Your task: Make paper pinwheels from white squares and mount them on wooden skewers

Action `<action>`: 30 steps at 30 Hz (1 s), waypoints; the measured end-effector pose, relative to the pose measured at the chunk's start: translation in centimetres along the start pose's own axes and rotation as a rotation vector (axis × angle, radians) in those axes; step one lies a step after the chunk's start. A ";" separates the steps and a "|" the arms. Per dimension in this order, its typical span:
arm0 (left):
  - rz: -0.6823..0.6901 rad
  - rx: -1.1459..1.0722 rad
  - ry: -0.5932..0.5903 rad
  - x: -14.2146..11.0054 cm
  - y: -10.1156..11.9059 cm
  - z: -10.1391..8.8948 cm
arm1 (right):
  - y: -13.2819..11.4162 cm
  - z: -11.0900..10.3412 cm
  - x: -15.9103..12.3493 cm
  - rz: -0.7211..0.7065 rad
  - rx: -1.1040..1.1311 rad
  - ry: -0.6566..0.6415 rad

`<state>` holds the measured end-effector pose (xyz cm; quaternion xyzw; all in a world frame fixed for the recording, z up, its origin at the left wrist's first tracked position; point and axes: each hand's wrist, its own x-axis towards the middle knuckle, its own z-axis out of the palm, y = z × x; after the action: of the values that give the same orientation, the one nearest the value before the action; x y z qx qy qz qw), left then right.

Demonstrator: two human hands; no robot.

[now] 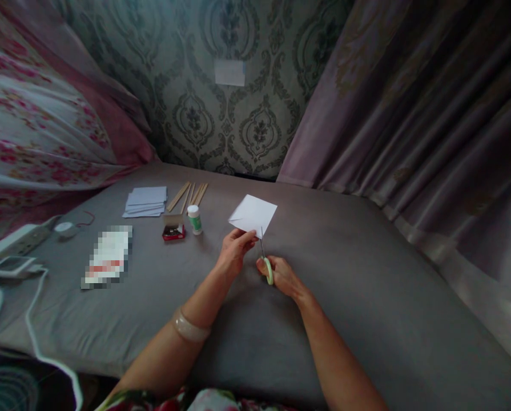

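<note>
The left hand point(234, 249) holds white paper point(255, 213); the right hand point(281, 275) holds scissors point(269, 270), whose blades seem to meet its near corner. Left of them stand a bottle point(194, 220), an open box point(173, 231) and stacked paper point(146, 201).

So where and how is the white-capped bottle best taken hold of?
Probably around the bottle's labelled body, from its right: it stands upright and looks round, while the red box sits close on its left and wooden sticks lie behind.

It's dim in here: the paper point(255, 211) glows palest, the right curtain point(409, 114) sinks into gloom, shadows lie soft, one pale item point(109, 251) is pixelated.
</note>
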<state>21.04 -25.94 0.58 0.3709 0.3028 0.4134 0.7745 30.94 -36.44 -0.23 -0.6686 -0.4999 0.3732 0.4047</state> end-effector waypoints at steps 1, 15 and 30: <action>0.001 -0.004 0.002 0.0 0.0 0.0 | 0.1 0.0 0.0 0.002 0.007 -0.002; 0.026 0.014 0.017 -0.3 -0.1 -0.2 | 0.5 0.2 0.0 0.021 0.088 0.035; 0.039 0.011 0.000 -0.3 0.0 -0.1 | 0.9 0.3 0.3 0.049 0.044 0.075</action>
<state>20.81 -26.22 0.54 0.3811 0.2978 0.4268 0.7641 31.06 -36.22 -1.20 -0.6849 -0.4598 0.3687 0.4285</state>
